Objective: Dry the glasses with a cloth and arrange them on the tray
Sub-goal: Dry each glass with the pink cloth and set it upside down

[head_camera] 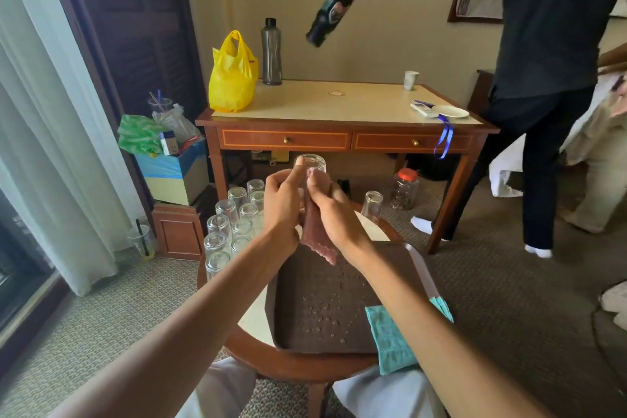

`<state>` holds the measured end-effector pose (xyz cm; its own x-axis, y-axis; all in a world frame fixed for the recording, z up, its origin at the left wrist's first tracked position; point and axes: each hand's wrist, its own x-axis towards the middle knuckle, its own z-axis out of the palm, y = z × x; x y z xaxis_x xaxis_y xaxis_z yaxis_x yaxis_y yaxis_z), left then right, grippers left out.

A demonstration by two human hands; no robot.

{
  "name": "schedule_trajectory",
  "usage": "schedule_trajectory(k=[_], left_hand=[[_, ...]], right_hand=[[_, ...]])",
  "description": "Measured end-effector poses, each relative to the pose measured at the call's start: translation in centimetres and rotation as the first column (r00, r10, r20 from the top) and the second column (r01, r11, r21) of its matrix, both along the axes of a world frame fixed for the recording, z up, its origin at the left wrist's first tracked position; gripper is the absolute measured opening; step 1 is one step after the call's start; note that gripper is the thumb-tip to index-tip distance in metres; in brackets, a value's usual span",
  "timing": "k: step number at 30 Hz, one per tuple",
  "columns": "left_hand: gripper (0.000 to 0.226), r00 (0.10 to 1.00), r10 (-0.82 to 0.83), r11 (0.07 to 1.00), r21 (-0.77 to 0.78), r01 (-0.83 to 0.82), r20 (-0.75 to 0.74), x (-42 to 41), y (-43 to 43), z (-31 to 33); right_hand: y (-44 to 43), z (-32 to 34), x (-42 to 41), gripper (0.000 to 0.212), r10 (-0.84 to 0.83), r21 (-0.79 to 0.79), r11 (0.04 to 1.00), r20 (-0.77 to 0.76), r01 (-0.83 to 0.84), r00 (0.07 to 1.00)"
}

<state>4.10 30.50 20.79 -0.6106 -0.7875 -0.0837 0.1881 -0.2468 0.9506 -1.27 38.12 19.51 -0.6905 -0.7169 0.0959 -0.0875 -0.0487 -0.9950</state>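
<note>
A clear glass (314, 163) is held up above the round table, base away from me. My left hand (283, 204) grips its side, one finger stretched along the wall. My right hand (334, 210) holds a pink cloth (317, 231) pressed against the glass; the cloth hangs down between my hands. Below lies the dark brown tray (322, 299), wet with droplets and bare of glasses. Several upturned glasses (230, 224) stand in rows on the table left of the tray. One more upturned glass (372, 205) stands at the table's far right.
A teal cloth (393, 332) lies over the tray's near right corner. Behind is a wooden desk (339, 132) with a yellow bag (230, 78) and a grey bottle (271, 51). A person (549, 78) stands at the right, swinging a dark bag (330, 10). A plastic jar (403, 188) sits on the floor.
</note>
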Motion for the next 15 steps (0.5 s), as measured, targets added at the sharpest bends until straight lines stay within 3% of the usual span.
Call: schedule_trajectory(k=[2, 5, 8, 12, 15], left_hand=[[0.035, 1.000, -0.008, 1.000, 0.011, 0.008, 0.022, 0.0, 0.2, -0.2], [0.038, 0.998, -0.035, 0.999, 0.018, 0.034, 0.048, 0.0, 0.8, 0.2], [0.051, 0.998, -0.045, 0.998, -0.039, 0.047, 0.047, 0.0, 1.2, 0.4], [0.050, 0.997, -0.036, 0.997, -0.070, 0.040, 0.062, -0.2, 0.8, 0.6], [0.056, 0.999, -0.045, 0.999, 0.007, 0.045, 0.024, -0.1, 0.1, 0.5]], right_hand=[[-0.1, 0.7, -0.4, 0.030, -0.045, -0.046, 0.998, -0.038, 0.044, 0.998], [0.0, 2.2, -1.3, 0.033, -0.106, -0.125, 0.987, -0.017, 0.103, 0.994], [-0.2, 3.4, -1.0, 0.052, -0.190, -0.033, 0.981, 0.053, 0.192, 0.980], [0.1, 3.1, -0.4, 0.067, -0.220, 0.137, 0.967, 0.016, 0.216, 0.975], [0.4, 2.2, -0.2, 0.058, -0.118, 0.122, 0.985, -0.035, 0.121, 0.992]])
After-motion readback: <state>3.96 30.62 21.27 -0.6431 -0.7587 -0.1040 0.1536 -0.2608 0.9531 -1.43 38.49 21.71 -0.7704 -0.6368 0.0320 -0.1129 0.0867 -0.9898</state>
